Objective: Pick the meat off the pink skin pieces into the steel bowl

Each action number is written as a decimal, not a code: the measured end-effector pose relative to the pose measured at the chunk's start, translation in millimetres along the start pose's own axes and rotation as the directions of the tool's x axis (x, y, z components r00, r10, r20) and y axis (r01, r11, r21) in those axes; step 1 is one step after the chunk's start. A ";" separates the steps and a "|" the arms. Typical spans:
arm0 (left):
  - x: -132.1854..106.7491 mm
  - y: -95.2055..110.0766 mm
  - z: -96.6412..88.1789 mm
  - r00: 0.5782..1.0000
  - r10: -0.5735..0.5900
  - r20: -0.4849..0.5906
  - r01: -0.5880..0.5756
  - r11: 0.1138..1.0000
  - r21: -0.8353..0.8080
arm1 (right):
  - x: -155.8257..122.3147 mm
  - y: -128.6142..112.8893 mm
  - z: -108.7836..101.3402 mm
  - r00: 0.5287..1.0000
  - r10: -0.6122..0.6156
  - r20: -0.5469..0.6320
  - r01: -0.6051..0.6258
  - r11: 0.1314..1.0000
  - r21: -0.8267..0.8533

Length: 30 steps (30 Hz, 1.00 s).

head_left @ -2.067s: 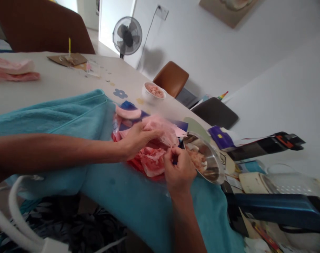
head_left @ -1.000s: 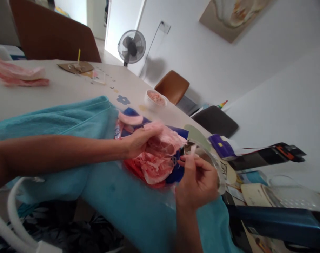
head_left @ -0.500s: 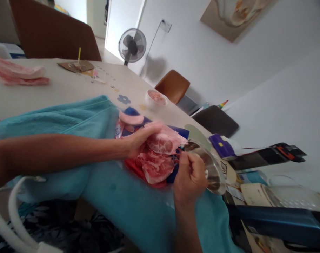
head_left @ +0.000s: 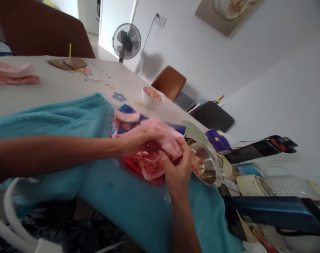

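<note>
Teal towel (head_left: 139,207) covers the near edge of the table and fills the bottom centre of the frame, with white tubing (head_left: 6,221) curving at the lower left and a dark blue case (head_left: 275,211) lying at the lower right. Above the towel, at mid-frame, the right hand (head_left: 177,168) comes up from the bottom edge and pinches the near end of a slab of raw pink meat (head_left: 166,137). The left hand (head_left: 135,140) reaches in from the left edge and clasps the slab's top, so both hands grip it. More meat slices (head_left: 149,165) lie under it on a red wrapper (head_left: 133,167), partly hidden by the hands. A steel bowl (head_left: 207,165) sits just right of the right hand, which covers its left rim. Farther up the table stands a small white bowl (head_left: 151,95), with a pink stack (head_left: 10,73) at the far left. Beyond are a brown chair (head_left: 168,81) and a fan (head_left: 126,41) at the top.
</note>
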<state>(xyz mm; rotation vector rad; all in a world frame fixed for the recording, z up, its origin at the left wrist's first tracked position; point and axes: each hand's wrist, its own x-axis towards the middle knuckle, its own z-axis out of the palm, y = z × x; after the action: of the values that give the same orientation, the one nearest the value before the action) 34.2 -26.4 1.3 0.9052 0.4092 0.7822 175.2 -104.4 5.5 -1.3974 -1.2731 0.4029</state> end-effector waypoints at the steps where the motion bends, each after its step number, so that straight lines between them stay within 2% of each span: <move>1: -1.1 -0.1 0.3 0.999 0.015 0.034 -0.016 0.999 0.034 | 0.9 -0.4 -0.3 1.000 -0.004 -0.028 0.004 1.000 -0.018; 3: -3.4 0.5 1.1 0.997 0.036 0.075 -0.043 0.994 0.096 | 2.5 -0.3 -0.4 0.997 0.004 -0.077 -0.003 1.000 0.006; 7: -6.2 3.9 1.5 0.984 0.171 0.058 -0.179 0.964 0.198 | 3.1 4.9 1.2 0.993 0.046 -0.106 -0.027 0.984 0.175; 11: -6.6 8.6 -4.0 0.964 0.225 0.141 -0.262 0.893 0.367 | 1.6 9.4 1.5 0.993 0.116 0.011 -0.113 0.940 0.322; 14: -6.9 11.0 -9.8 0.955 0.231 0.189 -0.296 0.810 0.507 | 0.7 8.6 0.8 0.983 0.164 0.084 -0.183 0.916 0.356; 19: -5.9 8.5 -14.2 0.928 0.276 0.249 -0.372 0.704 0.605 | 0.5 8.8 2.0 0.970 0.203 0.135 -0.239 0.898 0.369; 22: -3.9 5.8 -14.5 0.890 0.360 0.281 -0.451 0.600 0.661 | 0.3 11.4 3.8 0.966 0.203 0.158 -0.247 0.903 0.353; 26: -2.1 3.5 -15.0 0.809 0.466 0.358 -0.563 0.439 0.701 | -0.2 13.7 5.4 0.964 0.216 0.158 -0.260 0.893 0.367; 30: -2.6 0.8 -15.4 0.762 0.491 0.423 -0.620 0.363 0.695 | 0.0 14.9 4.5 0.963 0.229 0.142 -0.267 0.880 0.393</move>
<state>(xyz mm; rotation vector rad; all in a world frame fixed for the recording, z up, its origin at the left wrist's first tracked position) 22.6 -19.8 -6.8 2.0686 0.3135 1.1748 178.2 -98.7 -8.7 -1.1894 -1.0056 0.8698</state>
